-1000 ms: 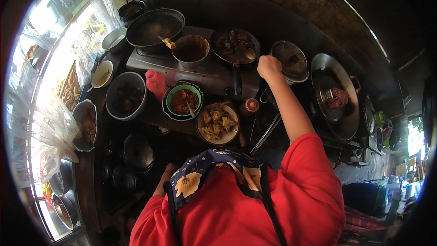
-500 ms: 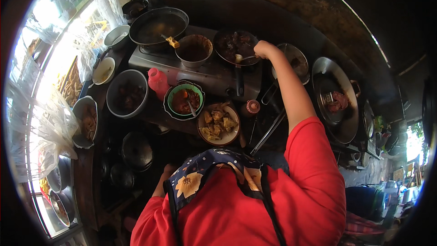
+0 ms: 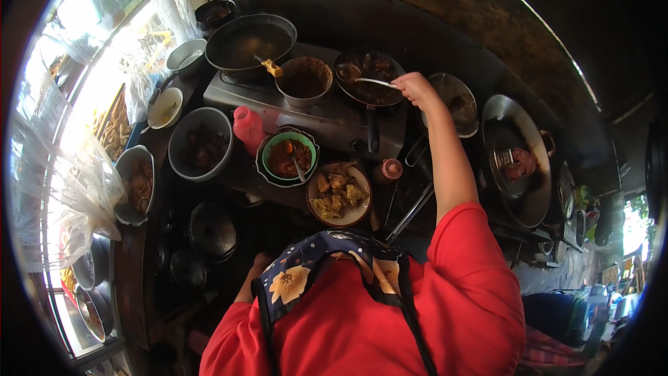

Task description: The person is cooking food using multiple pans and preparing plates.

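Your right hand (image 3: 416, 89) grips a slim, silvery metal spoon (image 3: 376, 83), which extends leftward from it across a round black frying pan (image 3: 370, 106) of dark brown food (image 3: 378, 67); your left hand (image 3: 261, 262), lower left, is too shadowed to tell its grip.

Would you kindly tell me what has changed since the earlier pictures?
The spoon in the right hand has moved leftward across the frying pan, from its right side to its left; the hand kept hold of it. The green bowl and the plate stayed put.
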`<state>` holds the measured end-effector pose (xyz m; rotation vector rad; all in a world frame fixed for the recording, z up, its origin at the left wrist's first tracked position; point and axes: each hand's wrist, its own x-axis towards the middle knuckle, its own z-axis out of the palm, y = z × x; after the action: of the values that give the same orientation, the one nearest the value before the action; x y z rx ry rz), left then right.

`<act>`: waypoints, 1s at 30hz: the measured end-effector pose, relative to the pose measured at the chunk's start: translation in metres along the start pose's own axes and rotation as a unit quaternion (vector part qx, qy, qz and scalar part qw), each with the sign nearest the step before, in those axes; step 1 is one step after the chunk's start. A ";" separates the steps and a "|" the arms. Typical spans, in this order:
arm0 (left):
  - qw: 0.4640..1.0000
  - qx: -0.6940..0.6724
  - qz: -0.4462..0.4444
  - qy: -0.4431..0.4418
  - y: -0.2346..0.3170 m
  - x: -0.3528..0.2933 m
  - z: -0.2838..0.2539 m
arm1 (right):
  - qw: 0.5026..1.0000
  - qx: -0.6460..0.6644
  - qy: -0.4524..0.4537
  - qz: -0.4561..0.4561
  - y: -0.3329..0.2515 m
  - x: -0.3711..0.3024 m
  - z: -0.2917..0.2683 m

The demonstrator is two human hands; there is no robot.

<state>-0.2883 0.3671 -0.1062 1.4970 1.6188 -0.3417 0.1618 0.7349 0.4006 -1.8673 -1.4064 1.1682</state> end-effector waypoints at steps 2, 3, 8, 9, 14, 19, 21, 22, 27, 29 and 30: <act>1.000 0.009 0.004 -0.003 0.006 0.002 -0.007 | 0.997 -0.012 0.010 -0.079 -0.005 -0.007 0.001; 1.000 0.009 0.004 -0.002 0.011 0.005 -0.011 | 0.987 -0.029 0.017 -0.158 -0.004 -0.008 0.003; 1.000 -0.018 -0.020 0.013 0.007 -0.003 -0.009 | 0.863 -0.341 0.100 -0.358 -0.009 -0.018 0.091; 1.000 -0.018 -0.020 0.017 0.011 -0.001 -0.012 | 0.863 -0.340 0.102 -0.360 -0.006 -0.017 0.092; 0.999 0.008 0.024 0.037 0.030 0.000 -0.020 | 0.844 -0.394 0.223 -0.286 0.014 0.001 0.058; 0.992 -0.109 -0.059 0.034 0.002 -0.010 0.010 | 0.832 -0.459 0.183 -0.252 0.028 0.012 0.060; 0.988 -0.132 -0.076 0.033 -0.010 -0.015 0.022 | 0.833 -0.467 0.172 -0.242 0.027 0.004 0.053; 0.985 -0.143 -0.088 0.035 -0.017 -0.019 0.025 | 0.836 -0.463 0.171 -0.240 0.021 -0.001 0.049; 0.984 -0.157 -0.074 0.028 -0.015 -0.022 0.017 | 0.864 -0.417 0.227 -0.168 0.025 0.005 0.014; 0.988 -0.143 -0.047 0.020 -0.003 -0.022 0.009 | 0.870 -0.402 0.269 -0.091 0.037 0.017 0.007; 0.993 -0.112 -0.034 0.026 0.008 -0.018 0.002 | 0.879 -0.387 0.274 -0.053 0.050 0.025 -0.002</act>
<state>-0.2820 0.3555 -0.0909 1.2940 1.6926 -0.1531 0.1904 0.7429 0.3535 -2.3219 -1.7132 -0.0715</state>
